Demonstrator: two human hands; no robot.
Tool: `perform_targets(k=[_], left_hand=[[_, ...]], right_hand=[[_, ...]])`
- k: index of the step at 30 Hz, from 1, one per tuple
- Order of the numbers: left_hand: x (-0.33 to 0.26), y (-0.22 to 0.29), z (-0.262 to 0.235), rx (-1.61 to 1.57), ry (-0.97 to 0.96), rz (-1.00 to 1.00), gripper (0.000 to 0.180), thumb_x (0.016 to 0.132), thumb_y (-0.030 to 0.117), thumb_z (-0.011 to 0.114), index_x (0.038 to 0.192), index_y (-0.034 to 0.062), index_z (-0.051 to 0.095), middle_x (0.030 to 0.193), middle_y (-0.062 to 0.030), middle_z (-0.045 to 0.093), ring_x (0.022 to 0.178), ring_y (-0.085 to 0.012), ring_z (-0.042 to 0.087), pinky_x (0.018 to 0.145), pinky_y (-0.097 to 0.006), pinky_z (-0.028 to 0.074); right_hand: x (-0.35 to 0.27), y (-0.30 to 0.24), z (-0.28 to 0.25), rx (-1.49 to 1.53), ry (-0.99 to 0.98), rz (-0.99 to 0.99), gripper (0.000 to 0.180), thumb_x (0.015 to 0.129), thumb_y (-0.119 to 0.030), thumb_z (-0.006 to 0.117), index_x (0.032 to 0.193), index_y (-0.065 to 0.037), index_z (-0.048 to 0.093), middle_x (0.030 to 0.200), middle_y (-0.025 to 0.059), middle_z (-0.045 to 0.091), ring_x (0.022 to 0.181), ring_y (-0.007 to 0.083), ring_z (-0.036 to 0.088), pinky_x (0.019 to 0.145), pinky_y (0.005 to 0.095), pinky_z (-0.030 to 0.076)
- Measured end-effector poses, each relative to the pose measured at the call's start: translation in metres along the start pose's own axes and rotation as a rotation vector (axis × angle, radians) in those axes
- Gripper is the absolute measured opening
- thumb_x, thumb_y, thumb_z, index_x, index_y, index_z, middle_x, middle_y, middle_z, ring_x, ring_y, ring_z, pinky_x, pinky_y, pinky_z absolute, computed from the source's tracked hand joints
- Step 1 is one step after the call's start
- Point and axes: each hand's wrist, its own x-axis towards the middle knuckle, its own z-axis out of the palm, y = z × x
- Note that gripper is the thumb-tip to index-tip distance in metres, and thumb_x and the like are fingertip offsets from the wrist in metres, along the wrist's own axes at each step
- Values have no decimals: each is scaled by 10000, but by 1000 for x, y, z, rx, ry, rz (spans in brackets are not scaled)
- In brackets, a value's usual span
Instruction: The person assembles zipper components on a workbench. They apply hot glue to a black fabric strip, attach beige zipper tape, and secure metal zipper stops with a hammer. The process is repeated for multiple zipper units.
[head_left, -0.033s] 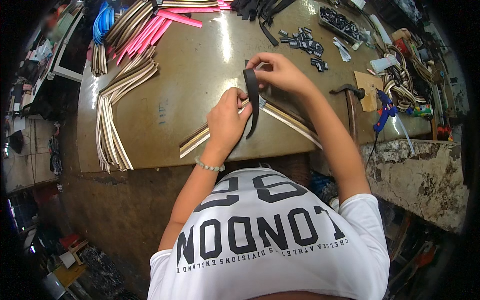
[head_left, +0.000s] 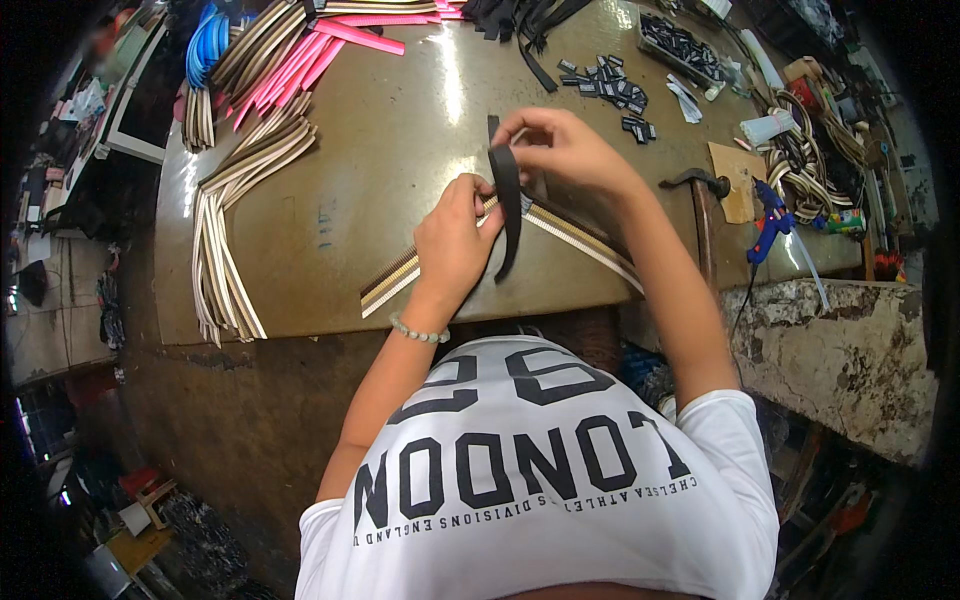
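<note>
A narrow black strap (head_left: 507,205) of flat, stiff material hangs near the middle of the front edge of the brown, glossy surface (head_left: 400,150), its long axis running roughly from the far side toward the near edge, with the upper end pointing away from the person and the lower end curving down toward them. The right hand (head_left: 565,150) pinches the strap's upper end, its fingers (head_left: 520,130) closed narrowly on it. The left hand (head_left: 455,240) is curled with its fingers pressed against the strap's middle, and it also rests on a long, thin tan-and-cream striped strip (head_left: 500,245) that lies flat beneath the strap; this strip runs slantwise along the front edge, crossing the strap's axis. A beaded bracelet (head_left: 420,331) circles the left wrist. Toward the left edge lies a fanned bundle of beige and brown strips (head_left: 230,230), and at the far left corner a heap of pink strips (head_left: 310,55) beside blue ones (head_left: 203,45). Small black buckle pieces (head_left: 610,90) are scattered loose near the far right, and just beyond them a shallow tray (head_left: 685,50) holds more of the same dark pieces. A hammer (head_left: 700,205) and a blue glue gun (head_left: 770,220) lie at the right edge.
</note>
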Motion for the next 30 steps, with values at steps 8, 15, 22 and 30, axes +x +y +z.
perform_targets(k=[8, 15, 22, 30], left_hand=[[-1, -8, -2, -99, -53, 63, 142, 838, 170, 713, 952, 116, 648, 800, -54, 600, 726, -233, 622, 635, -366, 487], [-1, -10, -2, -127, -76, 49, 142, 834, 187, 724, 939, 111, 666, 805, -58, 606, 723, -232, 621, 640, -351, 484], [-3, -10, -10, -177, -144, 42, 150, 825, 177, 736, 937, 99, 674, 827, -53, 600, 682, -207, 585, 634, -333, 478], [4, -5, -7, -149, -112, -39, 151, 805, 157, 756, 898, 77, 668, 822, -55, 599, 686, -199, 583, 629, -329, 481]], right_hand=[[-63, 18, 46, 85, 442, 298, 168, 874, -77, 695, 1019, 8, 689, 825, 29, 669, 768, 105, 626, 659, 244, 516], [-53, 42, 62, -292, 615, 134, 188, 809, -126, 751, 906, 22, 687, 753, 116, 661, 637, 166, 602, 612, 301, 493], [-47, 33, 61, -322, 608, 182, 196, 783, -143, 764, 867, 13, 680, 705, 115, 653, 607, 193, 607, 602, 325, 491], [-48, 31, 60, -328, 605, 190, 196, 782, -153, 760, 852, 7, 672, 697, 128, 649, 613, 223, 625, 605, 335, 493]])
